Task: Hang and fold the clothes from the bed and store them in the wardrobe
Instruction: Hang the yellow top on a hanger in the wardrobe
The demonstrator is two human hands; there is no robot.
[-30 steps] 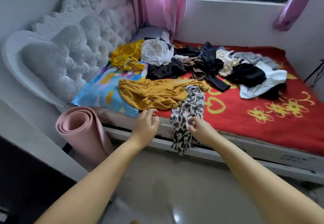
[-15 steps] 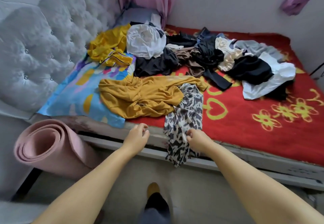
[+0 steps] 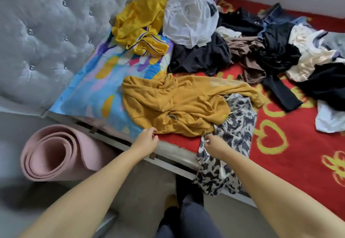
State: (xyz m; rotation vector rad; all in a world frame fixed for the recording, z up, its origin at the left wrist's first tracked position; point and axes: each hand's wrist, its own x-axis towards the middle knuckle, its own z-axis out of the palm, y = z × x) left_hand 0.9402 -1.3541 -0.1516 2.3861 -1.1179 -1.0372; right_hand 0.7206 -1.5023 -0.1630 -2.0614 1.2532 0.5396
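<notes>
The view has closed in on the red bedspread (image 3: 280, 144), where the right hand (image 3: 214, 145) pinches the patterned garment (image 3: 237, 125) and the left hand (image 3: 146, 140), fingers loosely curled, holds nothing beside the mustard top (image 3: 177, 105).

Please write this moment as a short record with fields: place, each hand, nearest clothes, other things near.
place: edge of bed with red patterned cover
left hand: fingers curled, at hem of mustard top, grip unclear
right hand: pinches black-and-white patterned garment, which hangs over the bed edge
further back: heap of mixed clothes
beside bed: rolled pink mat on floor
</notes>
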